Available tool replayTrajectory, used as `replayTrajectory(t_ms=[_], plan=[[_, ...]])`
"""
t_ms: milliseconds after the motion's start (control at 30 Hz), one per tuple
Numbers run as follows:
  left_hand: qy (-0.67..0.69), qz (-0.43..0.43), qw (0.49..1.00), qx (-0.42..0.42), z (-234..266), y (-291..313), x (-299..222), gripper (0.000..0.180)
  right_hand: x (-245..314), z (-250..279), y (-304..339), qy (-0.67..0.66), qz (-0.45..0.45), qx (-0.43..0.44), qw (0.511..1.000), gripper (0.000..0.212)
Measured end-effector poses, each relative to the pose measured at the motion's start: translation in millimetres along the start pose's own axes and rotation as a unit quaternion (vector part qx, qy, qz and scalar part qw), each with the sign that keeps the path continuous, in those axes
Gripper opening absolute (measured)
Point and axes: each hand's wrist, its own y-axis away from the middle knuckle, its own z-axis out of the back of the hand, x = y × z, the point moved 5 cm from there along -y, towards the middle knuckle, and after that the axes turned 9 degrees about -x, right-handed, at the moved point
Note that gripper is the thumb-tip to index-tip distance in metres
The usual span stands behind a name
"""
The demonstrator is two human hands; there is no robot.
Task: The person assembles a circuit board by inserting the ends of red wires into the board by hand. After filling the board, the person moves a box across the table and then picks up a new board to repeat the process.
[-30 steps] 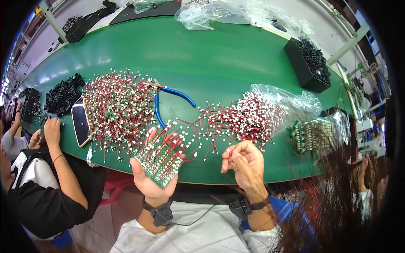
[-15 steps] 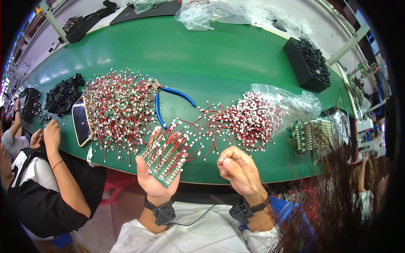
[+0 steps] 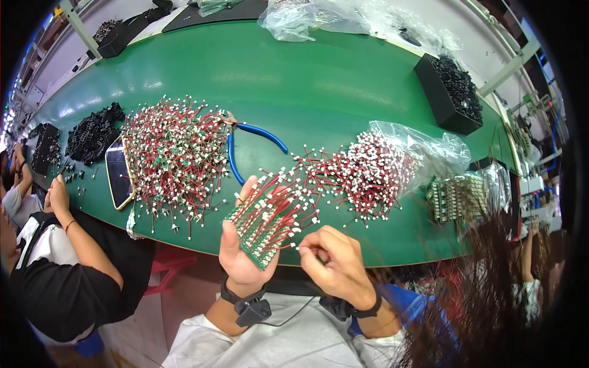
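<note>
My left hand cradles a green circuit board panel, tilted, with the thumb along its left edge and fingers behind it. Many red wires with white connectors stand up and fan out from the panel. At its lower right, my right hand is closed in a pinch, the fingertips at a small white connector on a red wire. Beyond the hands, a loose pile of red wires with white connectors spills from a clear plastic bag.
Left on the green table lies a big heap of wired small boards, beside blue-handled cutters and a phone. Black parts lie farther left, near a co-worker's hand. Stacked panels and a black bin stand right.
My left hand and the panel have shifted right and slightly nearer. My right hand has moved left and down, its fingertips now at the panel's wires. The co-worker's hand has moved left.
</note>
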Motion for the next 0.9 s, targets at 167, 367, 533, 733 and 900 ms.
replayTrajectory(t_ms=[167, 367, 533, 733, 900], plan=[[-0.013, 0.000, 1.000, 0.004, -9, 3, 7, 0.091, -2, -9, -3, 0.017, 0.035, -0.016, 0.999, 0.011], [-0.059, 0.008, 0.998, 0.017, -14, 6, 9, 0.095, -7, -12, -4, 0.032, 0.056, -0.003, 0.998, 0.014], [-0.116, 0.005, 0.993, 0.023, -20, 9, 8, 0.099, 9, -13, -6, 0.150, 0.097, 0.045, 0.983, 0.013], [-0.122, 0.033, 0.992, 0.021, -15, 12, 9, 0.108, 10, -15, -8, 0.143, 0.118, 0.087, 0.979, 0.013], [-0.097, 0.014, 0.995, 0.011, -11, 15, 3, 0.107, 12, -19, -1, 0.165, 0.128, 0.047, 0.977, 0.022]])
